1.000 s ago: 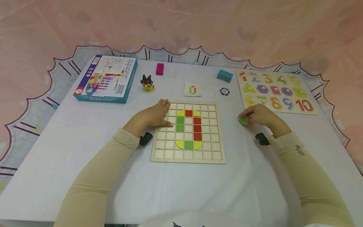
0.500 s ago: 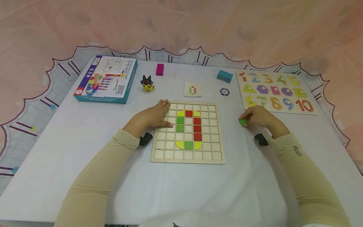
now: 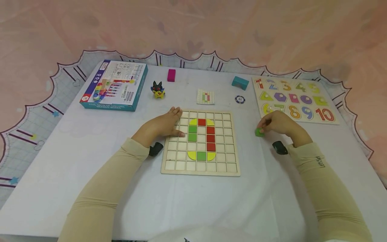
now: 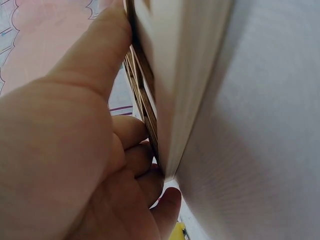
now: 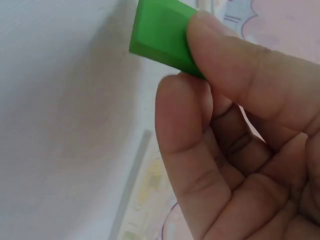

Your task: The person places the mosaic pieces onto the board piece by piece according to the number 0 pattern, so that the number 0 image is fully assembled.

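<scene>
In the head view a wooden grid board (image 3: 201, 169) lies on the table. Red square tiles (image 3: 210, 138), green square tiles (image 3: 192, 137) and yellow quarter-round tiles (image 3: 191, 155) form a ring on it, with a gap on the ring's left side. My left hand (image 3: 163, 125) rests on the board's left side, thumb on the grid. The left wrist view shows its fingers (image 4: 131, 131) touching the board's edge. To the right of the board, my right hand (image 3: 276, 124) pinches a green square tile (image 5: 162, 34) between thumb and fingers.
Behind the board lie a pattern card (image 3: 206, 96), a poker chip (image 3: 240, 99), a teal block (image 3: 240, 82) and a pink block (image 3: 171, 75). A toy figure (image 3: 158, 90) and a box (image 3: 113, 85) stand left; a number puzzle (image 3: 296, 99) lies right.
The green tile has turned slightly in my right hand's fingers and sits a little lower in view. My left hand stays on the board. The tiles on the board have not moved.
</scene>
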A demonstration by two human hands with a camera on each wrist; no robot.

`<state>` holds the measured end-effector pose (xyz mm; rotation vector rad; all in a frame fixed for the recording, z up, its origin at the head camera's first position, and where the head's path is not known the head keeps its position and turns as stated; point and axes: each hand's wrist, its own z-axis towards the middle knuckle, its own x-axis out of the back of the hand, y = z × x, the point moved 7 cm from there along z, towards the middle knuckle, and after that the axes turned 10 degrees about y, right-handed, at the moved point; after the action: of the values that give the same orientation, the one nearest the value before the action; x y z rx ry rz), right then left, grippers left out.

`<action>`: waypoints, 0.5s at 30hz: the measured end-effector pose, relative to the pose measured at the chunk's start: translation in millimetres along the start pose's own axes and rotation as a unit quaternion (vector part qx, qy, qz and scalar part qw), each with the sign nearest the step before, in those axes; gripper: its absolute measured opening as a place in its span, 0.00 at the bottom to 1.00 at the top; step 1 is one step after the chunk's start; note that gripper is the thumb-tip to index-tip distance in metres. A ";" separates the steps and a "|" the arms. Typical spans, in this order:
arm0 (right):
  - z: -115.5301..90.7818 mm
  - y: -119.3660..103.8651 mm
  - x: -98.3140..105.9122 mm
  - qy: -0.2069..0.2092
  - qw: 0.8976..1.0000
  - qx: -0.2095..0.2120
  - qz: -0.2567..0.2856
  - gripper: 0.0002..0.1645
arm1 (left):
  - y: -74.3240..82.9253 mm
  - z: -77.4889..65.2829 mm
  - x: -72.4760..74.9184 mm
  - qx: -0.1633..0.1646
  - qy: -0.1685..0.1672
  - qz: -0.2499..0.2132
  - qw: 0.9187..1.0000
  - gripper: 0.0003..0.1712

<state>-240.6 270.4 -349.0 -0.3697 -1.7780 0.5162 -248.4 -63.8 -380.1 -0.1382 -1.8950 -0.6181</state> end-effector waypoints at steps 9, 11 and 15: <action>-2.4 -18.6 -6.6 -0.007 0.999 0.022 0.044 0.17 | 0.6 0.8 -1.4 0.001 -0.002 0.009 1.000 0.57; -1.2 -24.7 -11.9 -0.012 0.998 0.038 0.053 0.17 | 0.9 0.6 -1.0 0.001 -0.002 0.009 1.000 0.57; 2.6 -38.9 -23.6 -0.024 0.996 0.059 0.068 0.16 | 1.2 0.1 0.3 -0.001 -0.002 0.015 1.000 0.56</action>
<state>-236.3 225.1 -348.6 -0.4003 -1.7681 0.7284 -248.1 -62.8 -379.4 -0.1682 -1.8936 -0.5993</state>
